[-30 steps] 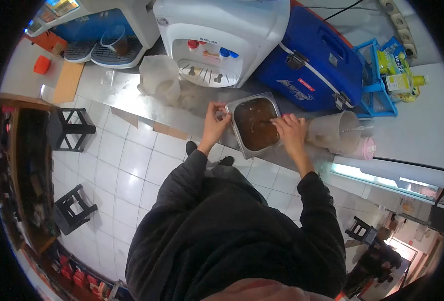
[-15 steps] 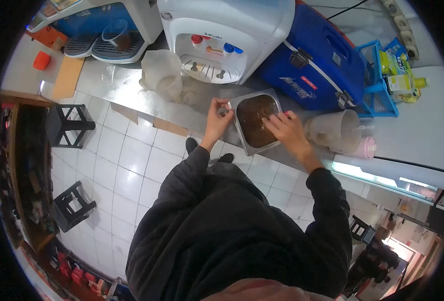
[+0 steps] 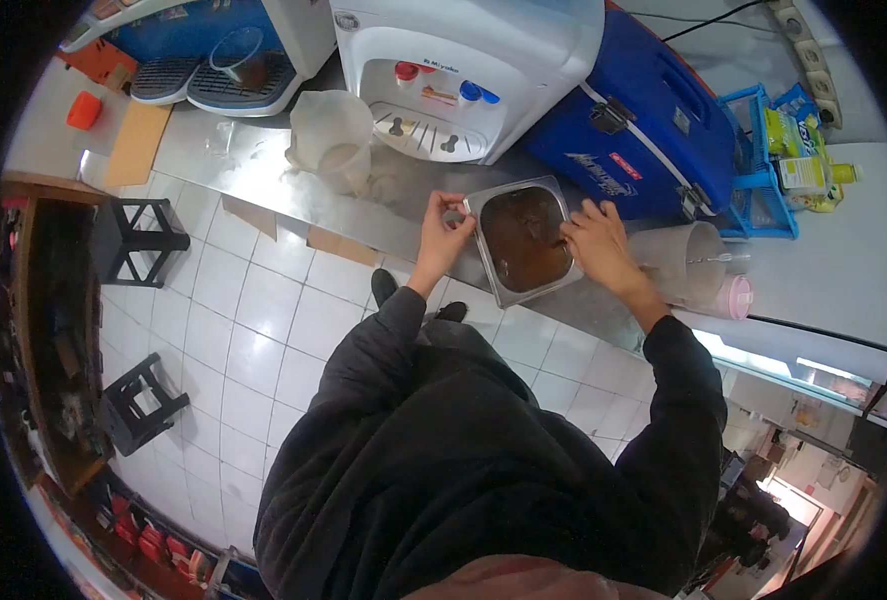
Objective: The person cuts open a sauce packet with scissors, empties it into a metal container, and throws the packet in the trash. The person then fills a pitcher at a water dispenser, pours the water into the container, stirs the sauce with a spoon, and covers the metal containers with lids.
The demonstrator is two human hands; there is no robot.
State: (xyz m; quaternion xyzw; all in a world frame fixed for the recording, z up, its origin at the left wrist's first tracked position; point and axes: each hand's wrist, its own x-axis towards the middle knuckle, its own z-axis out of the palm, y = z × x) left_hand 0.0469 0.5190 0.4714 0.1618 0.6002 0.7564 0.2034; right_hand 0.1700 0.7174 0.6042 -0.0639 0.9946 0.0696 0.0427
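Toward the pan's right rim: that is where the right hand (image 3: 603, 248) has drawn back, its fingertips having been over the brown liquid (image 3: 529, 252) half a second earlier, while the left hand (image 3: 443, 235) has kept its place at the left rim. The steel pan (image 3: 485, 262) sits on the counter (image 3: 263, 165), with its near corner reaching the counter's near edge and its far side toward the cooler (image 3: 613, 150). The left hand pinches the pan's left rim close to the far left corner, between thumb and fingers. The right hand is bent, its fingers gathered at the right rim; whether they clasp the rim or something small cannot be told. Brown liquid lies inside the pan, with darker patches on its surface toward the far side. Along the counter's far edge stand the white dispenser (image 3: 511, 62), with one red and one blue tap, and the blue cooler, tilted in the view. A cloudy pitcher (image 3: 331, 130) stands left of the pan, in front of the dispenser. Just beside the right hand is a large clear jug (image 3: 675, 262), and next to it shows a pink lid (image 3: 738, 297). Beyond the cooler, a blue basket (image 3: 771, 183) has bright packets (image 3: 805, 150) beside it. Toward the left end, a cup (image 3: 238, 58) rests on a drip tray (image 3: 263, 97).
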